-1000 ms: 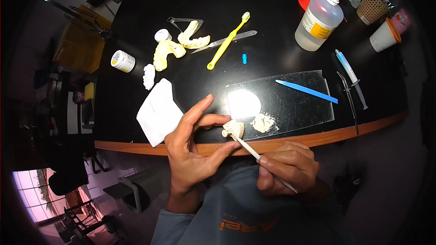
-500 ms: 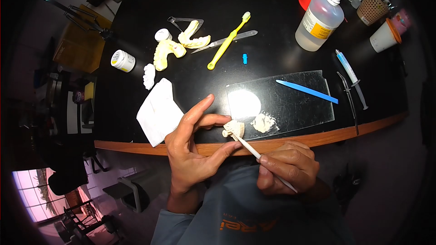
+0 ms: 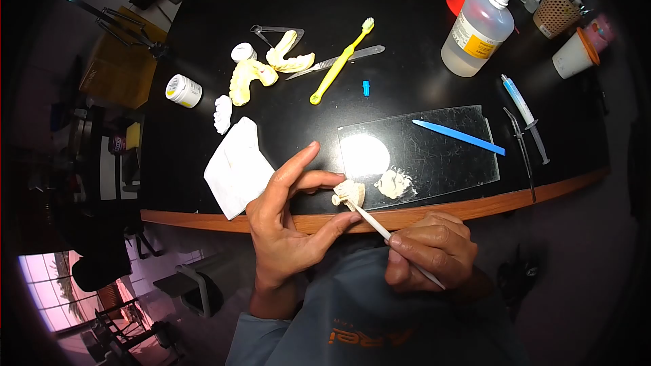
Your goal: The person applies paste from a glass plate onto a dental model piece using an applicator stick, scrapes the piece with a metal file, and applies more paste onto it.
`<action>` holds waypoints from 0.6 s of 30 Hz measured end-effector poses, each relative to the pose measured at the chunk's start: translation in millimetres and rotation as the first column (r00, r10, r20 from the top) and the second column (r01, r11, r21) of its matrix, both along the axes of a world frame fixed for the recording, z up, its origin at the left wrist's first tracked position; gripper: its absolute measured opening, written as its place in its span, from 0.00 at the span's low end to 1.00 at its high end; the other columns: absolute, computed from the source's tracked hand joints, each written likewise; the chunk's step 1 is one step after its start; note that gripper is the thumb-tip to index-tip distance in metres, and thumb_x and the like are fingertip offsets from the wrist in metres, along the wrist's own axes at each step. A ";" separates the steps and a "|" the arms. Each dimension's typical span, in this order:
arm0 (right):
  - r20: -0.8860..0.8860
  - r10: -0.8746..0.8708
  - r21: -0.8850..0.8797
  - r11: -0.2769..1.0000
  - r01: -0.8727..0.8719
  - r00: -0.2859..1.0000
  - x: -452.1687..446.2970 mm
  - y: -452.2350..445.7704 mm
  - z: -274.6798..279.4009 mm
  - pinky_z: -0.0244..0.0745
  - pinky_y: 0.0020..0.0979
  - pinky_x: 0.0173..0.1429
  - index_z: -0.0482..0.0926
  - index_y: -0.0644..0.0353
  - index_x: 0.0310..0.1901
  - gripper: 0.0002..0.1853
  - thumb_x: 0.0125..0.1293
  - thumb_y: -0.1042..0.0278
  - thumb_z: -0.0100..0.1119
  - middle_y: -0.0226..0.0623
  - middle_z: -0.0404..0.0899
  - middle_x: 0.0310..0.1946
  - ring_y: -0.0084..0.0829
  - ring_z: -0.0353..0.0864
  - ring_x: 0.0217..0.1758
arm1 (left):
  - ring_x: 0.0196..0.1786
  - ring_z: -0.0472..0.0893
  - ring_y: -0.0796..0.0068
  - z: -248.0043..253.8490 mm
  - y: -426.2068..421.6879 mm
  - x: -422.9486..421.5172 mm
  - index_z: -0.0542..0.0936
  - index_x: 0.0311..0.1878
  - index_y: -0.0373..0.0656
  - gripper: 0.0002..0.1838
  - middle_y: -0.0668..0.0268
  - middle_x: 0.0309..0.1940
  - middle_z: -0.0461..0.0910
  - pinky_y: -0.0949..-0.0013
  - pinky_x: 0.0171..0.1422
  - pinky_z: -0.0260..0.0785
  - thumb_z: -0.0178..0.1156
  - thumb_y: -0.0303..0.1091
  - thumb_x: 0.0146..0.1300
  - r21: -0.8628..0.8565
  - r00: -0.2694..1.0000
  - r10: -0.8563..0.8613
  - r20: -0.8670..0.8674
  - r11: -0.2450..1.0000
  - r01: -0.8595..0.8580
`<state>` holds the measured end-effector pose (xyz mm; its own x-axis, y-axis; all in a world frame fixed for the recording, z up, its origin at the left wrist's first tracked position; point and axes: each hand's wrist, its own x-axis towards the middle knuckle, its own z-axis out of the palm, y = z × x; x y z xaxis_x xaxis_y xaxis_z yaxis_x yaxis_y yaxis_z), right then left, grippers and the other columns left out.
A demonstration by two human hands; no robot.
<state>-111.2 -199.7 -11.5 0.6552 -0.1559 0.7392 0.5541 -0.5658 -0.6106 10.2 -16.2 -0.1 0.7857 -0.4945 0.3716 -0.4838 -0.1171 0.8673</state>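
Between the thumb and a finger of my left hand (image 3: 288, 220) is a small cream dental model piece (image 3: 350, 192), held above the table's front edge. My right hand (image 3: 434, 251) grips a slim white spatula-like stick (image 3: 373, 222), its tip against the model piece. Just right of the piece, a mound of cream paste (image 3: 395, 184) lies on a glass slab (image 3: 447, 169). A blue plastic spatula (image 3: 458, 137) rests across the slab's far part. The exact contact at the tip is too small to make out.
Left of the slab lies a folded white paper (image 3: 239, 169). Farther back are yellow dental casts (image 3: 251, 80), a scalpel (image 3: 366, 53), a yellow toothbrush (image 3: 342, 61) and a small jar (image 3: 184, 91). On the right stand a large bottle (image 3: 477, 30), a syringe (image 3: 525, 116) and metal tweezers (image 3: 520, 152).
The white stick and my right hand have shifted very slightly. My left hand keeps its hold on the model piece, and the other objects stay where they were.
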 end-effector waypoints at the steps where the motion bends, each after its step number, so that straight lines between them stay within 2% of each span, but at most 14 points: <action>1: 0.005 -0.001 -0.003 1.000 0.001 1.000 0.3 -0.2 0.1 0.88 0.29 0.33 0.87 0.63 0.49 0.12 0.64 0.78 0.71 0.32 0.86 0.32 0.27 0.90 0.29 | 0.49 0.89 0.74 0.2 -0.1 -0.1 0.74 0.74 0.28 0.50 0.55 0.45 0.92 0.72 0.59 0.76 0.89 0.26 0.45 0.000 1.000 0.000 0.000 1.000 0.000; 9: 0.011 0.003 -0.010 1.000 -0.003 1.000 0.3 -2.9 0.6 0.85 0.27 0.30 0.87 0.63 0.50 0.13 0.63 0.78 0.71 0.32 0.86 0.32 0.26 0.90 0.29 | 0.49 0.89 0.74 -1.2 -0.4 -0.7 0.75 0.73 0.28 0.50 0.55 0.44 0.92 0.71 0.59 0.76 0.89 0.26 0.45 -0.014 1.000 0.007 -0.007 1.000 -0.008; 15: 0.046 -0.168 -0.089 0.981 0.172 0.985 -3.9 -15.1 8.1 0.79 0.25 0.25 0.87 0.66 0.43 0.11 0.57 0.79 0.67 0.35 0.83 0.29 0.26 0.84 0.23 | 0.53 0.88 0.71 -1.8 3.7 -0.6 0.72 0.76 0.29 0.54 0.58 0.46 0.91 0.69 0.63 0.73 0.89 0.26 0.44 0.042 1.000 -0.002 -0.012 0.999 0.003; 18: -0.005 -0.189 -0.099 0.977 0.187 0.982 -4.2 -21.2 4.0 0.77 0.25 0.24 0.86 0.66 0.39 0.10 0.53 0.79 0.65 0.37 0.82 0.28 0.27 0.82 0.22 | 0.53 0.88 0.71 -1.9 2.5 -1.3 0.72 0.76 0.29 0.54 0.58 0.45 0.91 0.69 0.63 0.73 0.88 0.26 0.43 0.042 1.000 0.000 -0.010 0.999 0.000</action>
<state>-115.4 -220.9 -7.5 0.6317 -0.2051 0.7476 0.4237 -0.7163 -0.5545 8.9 -13.7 -2.0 0.7892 -0.5094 0.3429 -0.4755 -0.1535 0.8662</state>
